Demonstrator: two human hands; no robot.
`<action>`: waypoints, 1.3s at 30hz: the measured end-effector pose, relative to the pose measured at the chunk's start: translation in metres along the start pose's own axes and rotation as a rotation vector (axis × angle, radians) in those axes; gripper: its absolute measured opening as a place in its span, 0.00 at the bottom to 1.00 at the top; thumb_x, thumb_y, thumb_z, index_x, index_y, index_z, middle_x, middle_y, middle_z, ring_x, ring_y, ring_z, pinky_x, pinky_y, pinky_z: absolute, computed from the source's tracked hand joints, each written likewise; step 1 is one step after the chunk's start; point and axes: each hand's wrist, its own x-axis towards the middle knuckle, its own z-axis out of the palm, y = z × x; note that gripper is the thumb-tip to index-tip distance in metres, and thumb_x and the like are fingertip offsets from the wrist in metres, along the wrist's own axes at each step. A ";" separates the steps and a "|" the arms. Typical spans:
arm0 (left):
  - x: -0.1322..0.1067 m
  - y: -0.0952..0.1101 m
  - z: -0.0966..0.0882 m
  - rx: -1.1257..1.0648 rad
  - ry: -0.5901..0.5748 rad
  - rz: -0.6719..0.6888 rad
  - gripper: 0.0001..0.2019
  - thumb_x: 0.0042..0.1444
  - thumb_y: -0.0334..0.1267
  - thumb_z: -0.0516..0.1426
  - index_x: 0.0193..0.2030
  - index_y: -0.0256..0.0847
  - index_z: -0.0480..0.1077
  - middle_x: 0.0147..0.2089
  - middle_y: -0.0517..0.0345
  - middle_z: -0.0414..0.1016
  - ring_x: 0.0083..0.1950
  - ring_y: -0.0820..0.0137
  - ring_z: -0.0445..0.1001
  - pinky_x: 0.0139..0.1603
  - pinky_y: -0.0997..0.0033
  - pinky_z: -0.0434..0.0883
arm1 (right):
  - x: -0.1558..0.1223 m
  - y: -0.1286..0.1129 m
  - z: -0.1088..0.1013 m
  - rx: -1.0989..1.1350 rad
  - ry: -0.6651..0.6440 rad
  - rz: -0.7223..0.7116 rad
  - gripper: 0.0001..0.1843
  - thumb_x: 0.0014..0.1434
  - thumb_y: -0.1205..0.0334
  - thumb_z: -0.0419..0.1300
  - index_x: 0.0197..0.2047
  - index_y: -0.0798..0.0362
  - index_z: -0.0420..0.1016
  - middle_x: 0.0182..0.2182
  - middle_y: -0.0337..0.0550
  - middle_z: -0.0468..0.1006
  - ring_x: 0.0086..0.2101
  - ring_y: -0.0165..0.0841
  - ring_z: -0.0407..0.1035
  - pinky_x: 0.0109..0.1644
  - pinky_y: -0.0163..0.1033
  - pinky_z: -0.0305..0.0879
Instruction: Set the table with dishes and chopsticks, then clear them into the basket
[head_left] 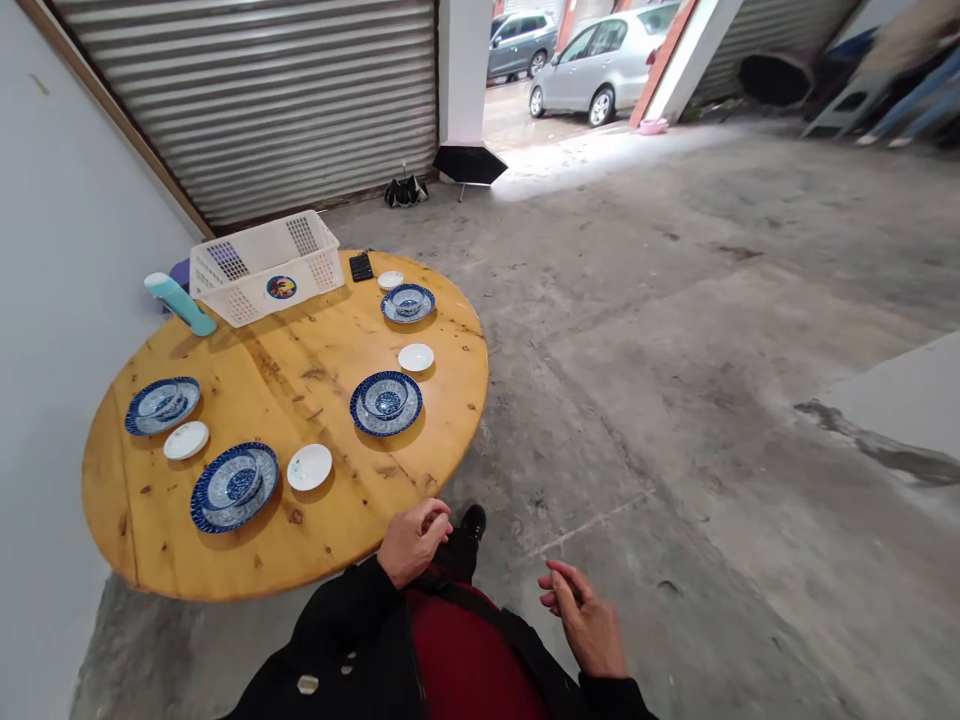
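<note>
My left hand point(415, 541) hovers by the near right edge of the round wooden table point(292, 550), fingers loosely curled with a gap at the thumb and nothing visible in them. Out over the floor, my right hand point(586, 617) is half open and holds nothing I can see. Nearest the left hand are a small white dish point(309, 467) and a blue-patterned plate with a bowl point(386, 403) on it. Similar settings include a plate with a bowl point(234, 487) at the near side, another plate point(163, 405) at the left and a smaller-looking plate point(407, 303) at the back right.
At the table's back stand a white plastic basket point(266, 275) and a turquoise bottle point(181, 303), with a black object point(361, 266) nearby. Open umbrellas point(471, 164) rest on the concrete floor point(675, 400). A blurred person point(907, 80) is at the far right, and cars stand outside.
</note>
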 end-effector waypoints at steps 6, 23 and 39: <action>0.066 0.014 0.025 -0.053 0.039 -0.050 0.14 0.59 0.50 0.51 0.38 0.44 0.71 0.33 0.56 0.81 0.33 0.67 0.80 0.38 0.69 0.73 | 0.094 -0.043 -0.039 -0.033 -0.021 -0.059 0.31 0.51 0.33 0.60 0.42 0.54 0.79 0.31 0.49 0.83 0.27 0.40 0.78 0.33 0.44 0.78; 0.239 0.084 0.069 -0.156 0.124 -0.154 0.12 0.59 0.47 0.50 0.39 0.44 0.71 0.34 0.55 0.81 0.34 0.66 0.80 0.37 0.70 0.74 | 0.259 -0.056 -0.096 -0.273 -0.219 0.004 0.29 0.52 0.33 0.57 0.42 0.49 0.79 0.30 0.49 0.84 0.27 0.44 0.79 0.33 0.48 0.78; 0.416 0.186 0.131 -0.187 0.486 -0.214 0.14 0.60 0.47 0.50 0.41 0.41 0.70 0.36 0.54 0.81 0.35 0.67 0.81 0.39 0.70 0.76 | 0.570 -0.192 -0.151 -0.466 -0.419 -0.335 0.28 0.56 0.39 0.51 0.43 0.52 0.78 0.32 0.46 0.85 0.29 0.40 0.81 0.37 0.44 0.75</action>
